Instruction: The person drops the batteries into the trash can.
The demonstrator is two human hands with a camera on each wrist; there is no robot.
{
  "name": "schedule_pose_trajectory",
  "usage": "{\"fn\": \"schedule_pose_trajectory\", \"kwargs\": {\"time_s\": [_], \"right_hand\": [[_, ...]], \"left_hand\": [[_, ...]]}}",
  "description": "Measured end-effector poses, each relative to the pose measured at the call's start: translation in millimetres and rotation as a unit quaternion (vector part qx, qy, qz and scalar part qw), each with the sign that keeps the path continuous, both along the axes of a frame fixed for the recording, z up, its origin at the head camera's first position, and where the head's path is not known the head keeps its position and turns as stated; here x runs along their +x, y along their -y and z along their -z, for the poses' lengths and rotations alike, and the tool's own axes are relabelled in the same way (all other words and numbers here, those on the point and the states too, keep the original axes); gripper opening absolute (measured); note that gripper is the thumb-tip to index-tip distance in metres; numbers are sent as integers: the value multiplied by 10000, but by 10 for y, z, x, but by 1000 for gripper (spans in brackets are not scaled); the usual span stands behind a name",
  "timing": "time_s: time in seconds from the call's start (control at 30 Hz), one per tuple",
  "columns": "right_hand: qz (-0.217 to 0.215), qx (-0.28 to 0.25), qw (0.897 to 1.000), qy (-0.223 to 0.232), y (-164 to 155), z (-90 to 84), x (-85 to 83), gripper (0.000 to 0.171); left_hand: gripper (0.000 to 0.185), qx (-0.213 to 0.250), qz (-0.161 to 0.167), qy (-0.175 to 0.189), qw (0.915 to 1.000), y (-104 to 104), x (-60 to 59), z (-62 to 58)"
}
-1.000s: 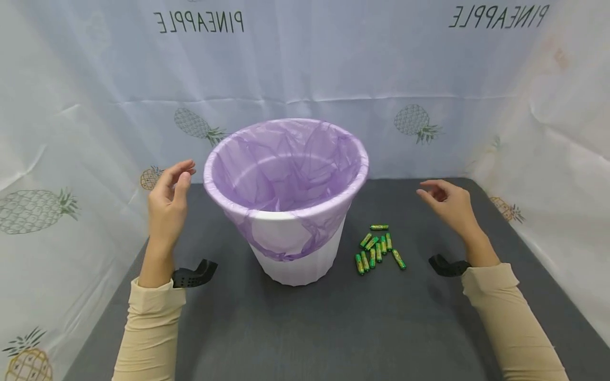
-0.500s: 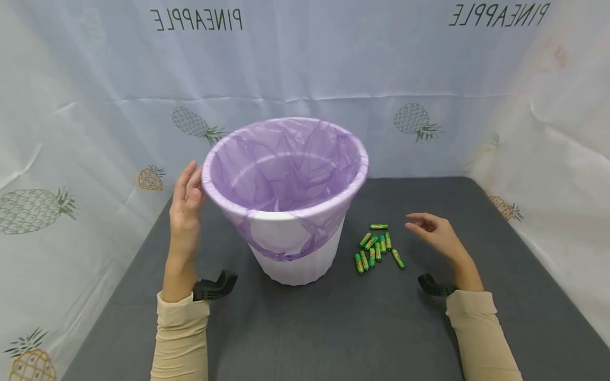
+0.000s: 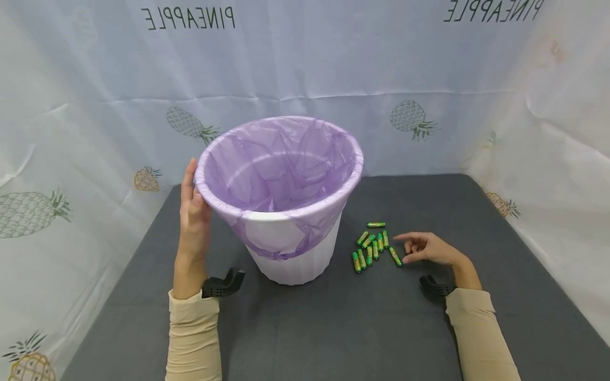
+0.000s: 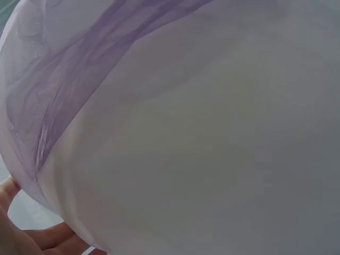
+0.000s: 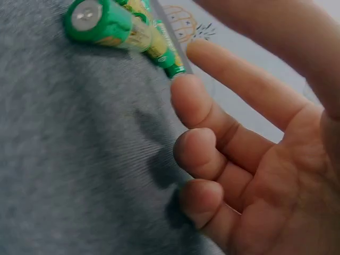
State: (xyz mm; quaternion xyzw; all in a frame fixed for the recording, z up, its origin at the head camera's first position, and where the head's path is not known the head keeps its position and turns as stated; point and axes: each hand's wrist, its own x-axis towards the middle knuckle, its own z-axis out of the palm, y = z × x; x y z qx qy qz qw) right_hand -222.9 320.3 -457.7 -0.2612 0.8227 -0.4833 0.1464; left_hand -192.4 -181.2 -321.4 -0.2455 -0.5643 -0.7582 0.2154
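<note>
A white bin (image 3: 295,254) lined with a purple bag (image 3: 281,164) stands mid-table. My left hand (image 3: 194,211) lies flat against its left side just under the rim, fingers straight; the left wrist view is filled by the bin wall (image 4: 212,149) with fingertips (image 4: 32,239) at the bottom left. Several green batteries (image 3: 374,246) lie in a loose cluster right of the bin. My right hand (image 3: 424,248) hovers low beside them, fingers loosely spread and holding nothing, thumb close to the rightmost battery (image 3: 396,257). In the right wrist view a battery (image 5: 111,24) lies just beyond my fingers (image 5: 199,106).
The table has a dark grey cloth (image 3: 333,328). A white curtain with pineapple prints (image 3: 414,121) closes in the back and both sides. Black wrist camera mounts (image 3: 221,283) sit on both forearms.
My left hand moved in from the left and came to rest against the bin. My right hand dropped and moved left to the batteries. The bin shifted slightly.
</note>
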Motion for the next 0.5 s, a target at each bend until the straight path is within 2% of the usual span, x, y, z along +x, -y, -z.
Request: {"fn": "schedule_pose_trajectory", "kwargs": {"time_s": [0.27,0.5], "right_hand": [[-446,378,9983,-12,50,1,-9,54],[-282,555,9981,36,100,-23,1,51]], "left_hand": [[65,-66,215,-243,9995,2,-70,-3],[66,-57,415,-257,9988,-16,-95,5]]}}
